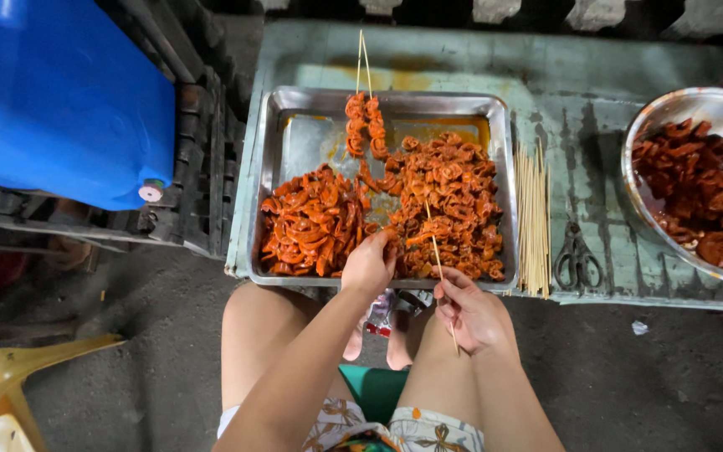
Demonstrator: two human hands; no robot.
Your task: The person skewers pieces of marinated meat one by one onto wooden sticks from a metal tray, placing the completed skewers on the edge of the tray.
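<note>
A steel tray (303, 138) on a low table holds heaps of orange-red marinated meat pieces (445, 197). My left hand (370, 264) reaches over the tray's near rim, fingers pinched on a piece at the pile's edge. My right hand (472, 314) grips a thin bamboo skewer (433, 243) whose tip points into the meat. Two filled skewers (365, 125) lie at the tray's far side, sticks poking past the rim.
A bundle of bare skewers (533, 218) lies right of the tray, scissors (577, 255) beside it. A metal bowl (679, 109) of more meat sits far right. A blue drum (60, 92) on a black crate stands left; a yellow chair (10, 377) is at bottom left.
</note>
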